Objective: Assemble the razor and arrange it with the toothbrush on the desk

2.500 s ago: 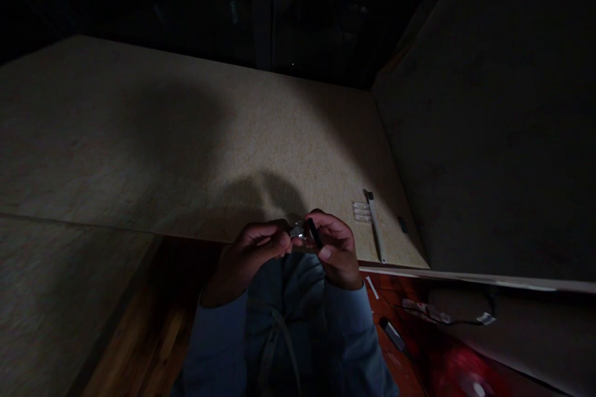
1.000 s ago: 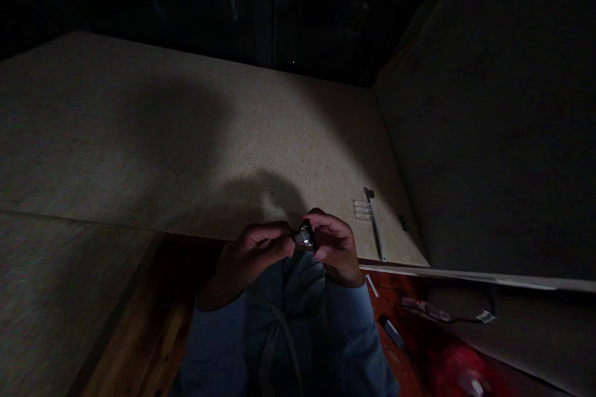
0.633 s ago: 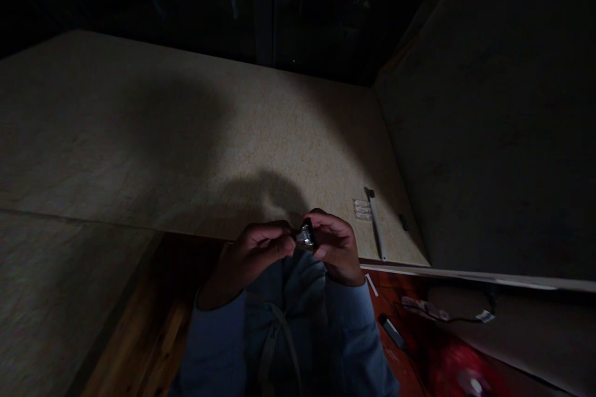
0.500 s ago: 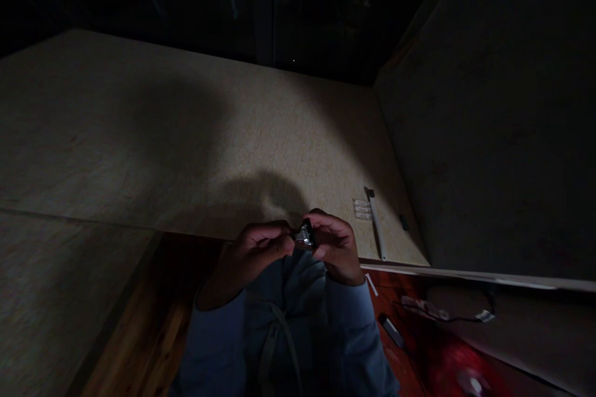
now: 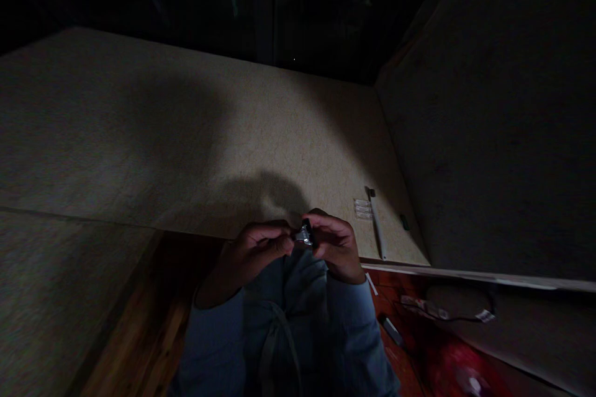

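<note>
Between my hands, just past the table's near edge, is a small shiny silver piece with a black edge point(image 5: 305, 234), shaped like a clip; the dim light hides its exact kind. My left hand point(image 5: 254, 252) pinches its narrow silver end between thumb and fingers. On the other side, my right hand point(image 5: 336, 245) has its thumb and fingers closed on the black edge. Both hands are raised in front of my body.
On the pale table point(image 5: 288, 130), to the right, lie a toothbrush-like white stick with a dark head point(image 5: 378, 223), a small clear pack point(image 5: 362, 209) and a small dark green item point(image 5: 404, 222). A grey stick-like item point(image 5: 392, 330) and red plastic point(image 5: 459, 366) are lower right.
Almost nothing differs. Both hands keep their hold on the silver-and-black piece, which has tilted very slightly at most.
</note>
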